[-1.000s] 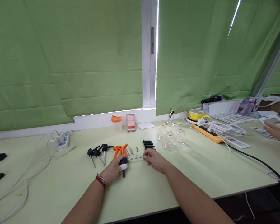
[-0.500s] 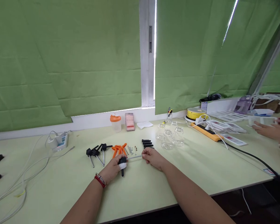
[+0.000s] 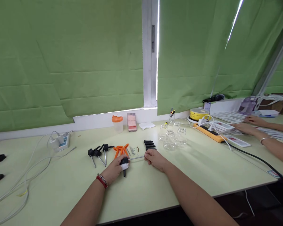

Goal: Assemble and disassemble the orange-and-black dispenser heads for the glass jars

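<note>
My left hand (image 3: 118,169) is closed around a black plastic head (image 3: 124,161) with a short black stub (image 3: 124,173) below it. From the head a thin metal rod (image 3: 136,157) runs right, and my right hand (image 3: 154,158) pinches its far end; the tip is hidden by the fingers. To the left lie several similar black-headed rods (image 3: 97,153). Orange plastic pieces (image 3: 120,150), metal screws (image 3: 132,150) and small brass-coloured bits (image 3: 138,148) lie just beyond my hands. Ribbed black pieces (image 3: 149,144) sit in a row beyond my right hand.
Glass jars (image 3: 169,141) stand right of centre, with an orange-lidded cup (image 3: 118,124) and a pink-and-white box (image 3: 132,122) by the wall. A power strip (image 3: 209,133) and cables lie to the right. Another person's hands (image 3: 246,128) rest near printed sheets.
My hands keep the same hold on the rod and head. The other person's hands have moved left and put down the clear piece they held. The view has shifted slightly.
</note>
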The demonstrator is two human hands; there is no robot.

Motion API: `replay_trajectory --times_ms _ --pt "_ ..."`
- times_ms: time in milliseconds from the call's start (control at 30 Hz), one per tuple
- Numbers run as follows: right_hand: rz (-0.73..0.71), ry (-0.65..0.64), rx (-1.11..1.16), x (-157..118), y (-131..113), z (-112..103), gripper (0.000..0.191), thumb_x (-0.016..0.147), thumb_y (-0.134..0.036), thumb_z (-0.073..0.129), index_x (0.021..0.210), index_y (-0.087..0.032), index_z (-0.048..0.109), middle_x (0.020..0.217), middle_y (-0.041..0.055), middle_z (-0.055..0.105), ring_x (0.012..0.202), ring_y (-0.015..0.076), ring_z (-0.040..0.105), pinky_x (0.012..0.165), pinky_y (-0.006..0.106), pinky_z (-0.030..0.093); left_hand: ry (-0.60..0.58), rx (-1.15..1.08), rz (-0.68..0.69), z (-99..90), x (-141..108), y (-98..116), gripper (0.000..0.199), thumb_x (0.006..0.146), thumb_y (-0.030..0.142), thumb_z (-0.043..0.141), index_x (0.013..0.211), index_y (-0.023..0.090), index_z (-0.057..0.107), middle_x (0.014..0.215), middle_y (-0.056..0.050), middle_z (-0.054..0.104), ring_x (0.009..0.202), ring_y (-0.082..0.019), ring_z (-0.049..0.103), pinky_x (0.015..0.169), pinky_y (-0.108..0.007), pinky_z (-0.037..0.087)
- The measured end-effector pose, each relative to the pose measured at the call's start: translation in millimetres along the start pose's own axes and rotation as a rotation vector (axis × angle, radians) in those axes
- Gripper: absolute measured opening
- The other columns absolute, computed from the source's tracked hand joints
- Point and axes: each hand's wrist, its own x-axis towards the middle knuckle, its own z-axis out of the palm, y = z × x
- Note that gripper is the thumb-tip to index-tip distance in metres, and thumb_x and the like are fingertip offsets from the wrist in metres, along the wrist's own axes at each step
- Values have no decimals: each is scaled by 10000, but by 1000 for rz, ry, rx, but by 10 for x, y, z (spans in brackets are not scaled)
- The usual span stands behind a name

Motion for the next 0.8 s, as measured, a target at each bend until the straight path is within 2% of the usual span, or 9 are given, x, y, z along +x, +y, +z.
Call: replay_trajectory --times_ms 267,600,700,800 --pt "-26 -15 42 -40 -62 -9 63 779 -245 514 768 -184 504 625 -45 512 506 71 427 508 203 300 -2 -17 -8 7 -21 89 302 741 317 602 999 176 537 926 -61 564 838 -187 486 780 -301 388" --pt "8 3 -30 -36 -63 -2 196 824 -326 481 706 -174 521 513 -43 488 466 78 365 507 216 288 1 -39 -5 12 -14 37 312 736 330 606 1001 182 532 948 -65 578 850 -191 497 790 -304 396" --pt "18 2 -15 -56 -102 -4 198 824 -327 477 706 -172 514 526 -44 487 462 74 367 506 217 297 1 -39 -6 6 -4 23 314 738 336 606 1002 184 531 960 -70 583 861 -194 500 796 -307 397" --pt "14 -13 40 -80 -134 -10 122 792 -292 509 748 -178 509 610 -42 506 489 71 410 508 212 309 3 -13 -9 6 -11 45 313 738 344 602 996 181 533 948 -63 577 855 -191 492 795 -310 391"
